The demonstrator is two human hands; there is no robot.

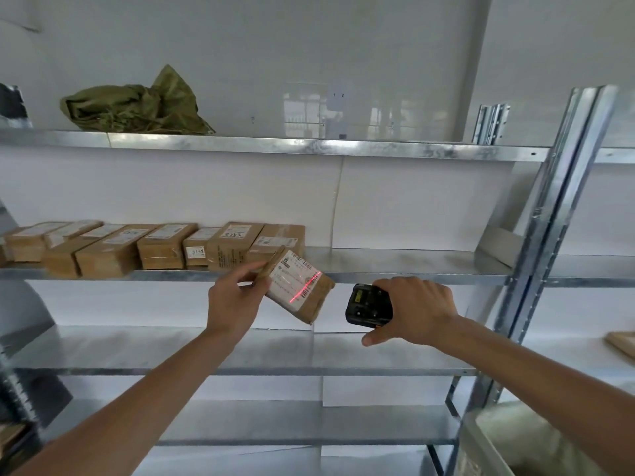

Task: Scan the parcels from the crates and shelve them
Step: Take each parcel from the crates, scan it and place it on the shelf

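Left hand (237, 300) pinches a small cardboard parcel (299, 286) by its upper-left end, tilted, label facing the camera, held in the air just in front of the middle shelf's front edge (412, 277). Right hand (417, 312) is wrapped round a black handheld scanner (368, 305); its red laser line crosses the label's barcode obliquely. Risks: line may miss part of the barcode, so no read; the end-only pinch could let the parcel swing or drop. Row of shelved parcels (154, 247) fills the shelf's left part; placing could knock the nearest one.
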